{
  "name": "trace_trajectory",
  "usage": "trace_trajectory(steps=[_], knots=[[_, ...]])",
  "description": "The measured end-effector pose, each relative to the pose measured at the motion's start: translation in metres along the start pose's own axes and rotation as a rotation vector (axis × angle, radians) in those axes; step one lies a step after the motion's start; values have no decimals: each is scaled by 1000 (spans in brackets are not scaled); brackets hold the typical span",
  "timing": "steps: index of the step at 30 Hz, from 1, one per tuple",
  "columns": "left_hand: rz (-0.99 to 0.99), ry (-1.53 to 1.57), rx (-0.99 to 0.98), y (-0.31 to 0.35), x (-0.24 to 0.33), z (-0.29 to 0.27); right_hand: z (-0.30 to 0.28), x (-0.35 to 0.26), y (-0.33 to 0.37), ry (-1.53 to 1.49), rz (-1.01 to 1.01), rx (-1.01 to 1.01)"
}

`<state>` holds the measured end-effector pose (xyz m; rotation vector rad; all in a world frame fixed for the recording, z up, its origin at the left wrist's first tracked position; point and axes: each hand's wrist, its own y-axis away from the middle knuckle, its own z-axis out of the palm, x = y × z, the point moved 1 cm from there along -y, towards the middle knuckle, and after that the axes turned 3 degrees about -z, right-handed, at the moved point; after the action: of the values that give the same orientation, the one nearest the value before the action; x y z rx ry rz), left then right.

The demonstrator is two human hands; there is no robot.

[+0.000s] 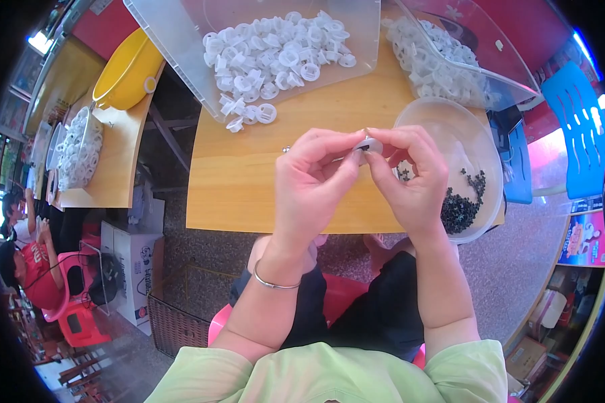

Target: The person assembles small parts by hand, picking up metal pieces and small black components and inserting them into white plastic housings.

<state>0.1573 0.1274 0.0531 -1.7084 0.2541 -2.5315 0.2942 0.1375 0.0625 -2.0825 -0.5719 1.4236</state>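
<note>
Above the wooden table, my left hand (316, 178) and my right hand (413, 171) meet fingertip to fingertip. Between them they pinch a small white round plastic part (368, 144), with something dark at its middle. Fingers cover most of its shape. Beyond my hands, a clear plastic bin (363, 50) lies with many white ring-shaped plastic parts (282, 50), several spilling past its near edge onto the table. By my right hand stands a round translucent tub (480, 134) with a heap of small black pieces (458, 211) in it.
A second clear bin (511, 87) of white parts stands at the back right. On another table at left are a yellow basin (124, 70) and a container of white parts (81, 148). People sit at far left. Blue chairs (575, 127) stand right; a woven basket (175, 326) is on the floor.
</note>
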Motion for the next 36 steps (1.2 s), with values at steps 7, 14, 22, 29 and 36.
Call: trace_trajectory(steps=[7,14,22,29,36], knots=[[96,-121,22,2,1,5,0,-1,4,-41,42,21],[168,-153,19,2,1,6,4,-1,3,-19,3,87],[211,-174,0,1,0,6,2,-3,7,45,-45,67],[200,-138,-11,0,-1,5,2,-4,7,98,-63,77],[210,-124,-22,-1,0,4,2,-2,7,112,-102,82]])
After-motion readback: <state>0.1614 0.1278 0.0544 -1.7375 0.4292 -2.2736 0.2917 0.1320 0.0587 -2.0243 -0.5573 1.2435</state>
